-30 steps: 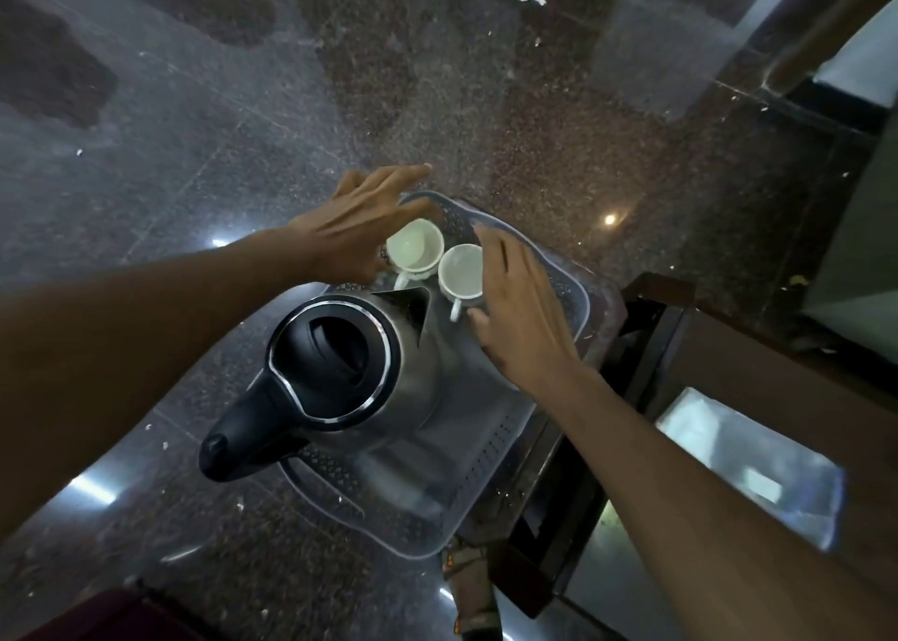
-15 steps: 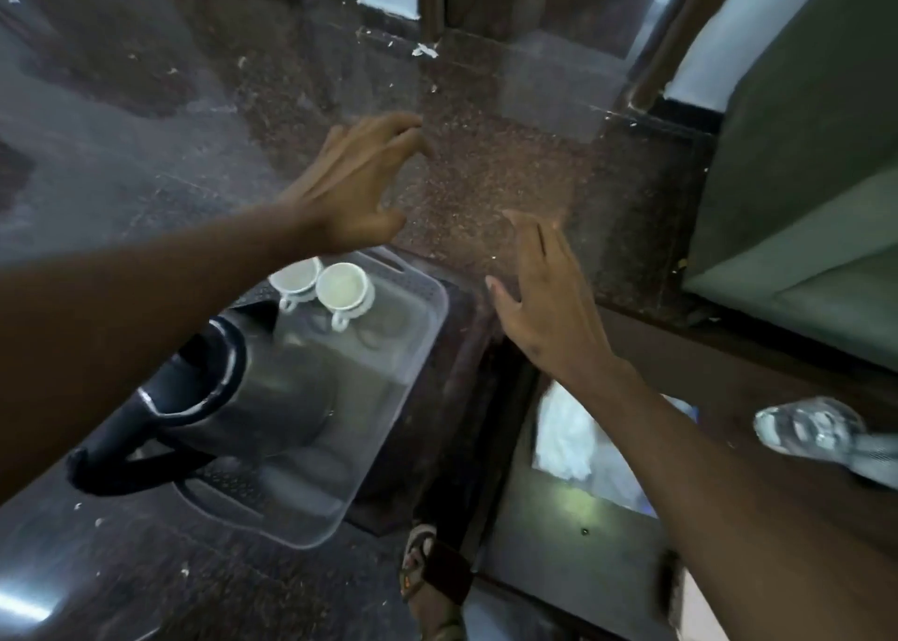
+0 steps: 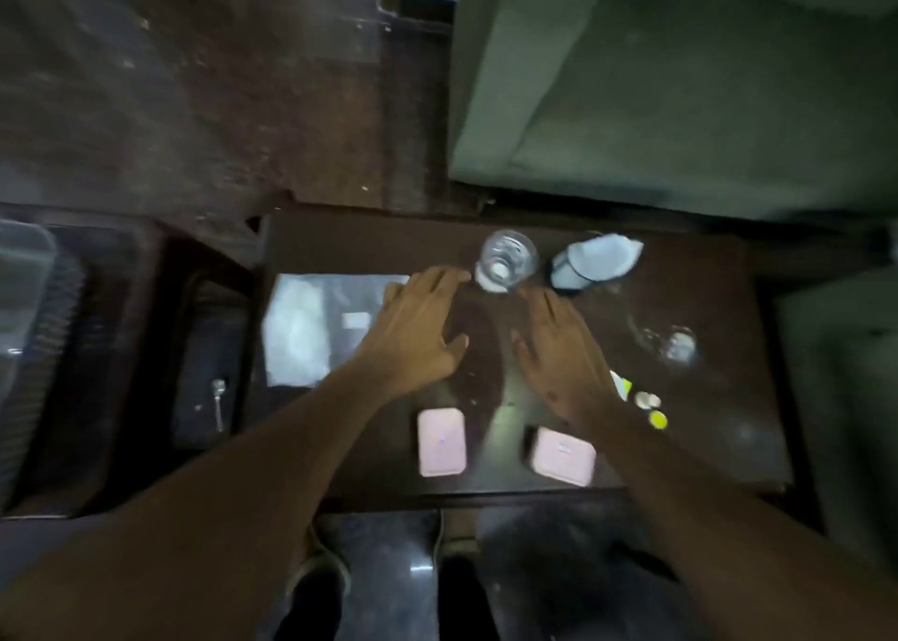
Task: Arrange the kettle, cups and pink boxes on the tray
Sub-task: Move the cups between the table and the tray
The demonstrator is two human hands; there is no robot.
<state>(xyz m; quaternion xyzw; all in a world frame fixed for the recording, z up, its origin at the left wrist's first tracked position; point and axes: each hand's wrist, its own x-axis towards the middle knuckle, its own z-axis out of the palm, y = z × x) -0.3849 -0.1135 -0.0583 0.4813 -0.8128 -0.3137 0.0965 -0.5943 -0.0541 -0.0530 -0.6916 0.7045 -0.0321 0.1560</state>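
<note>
Both hands, left [image 3: 418, 334] and right [image 3: 566, 354], hover spread and empty; pink boxes [image 3: 441, 441] sit behind the fingers, probably light and rigid, so pinch their sides.

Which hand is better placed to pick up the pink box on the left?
Left. The left hand hangs open almost directly beyond the left pink box; the right hand sits nearer the other pink box.

A dark wooden bench [image 3: 719, 397] stands on a dim, glossy stone floor [image 3: 194, 81], with a green sofa [image 3: 680, 81] just behind.
</note>
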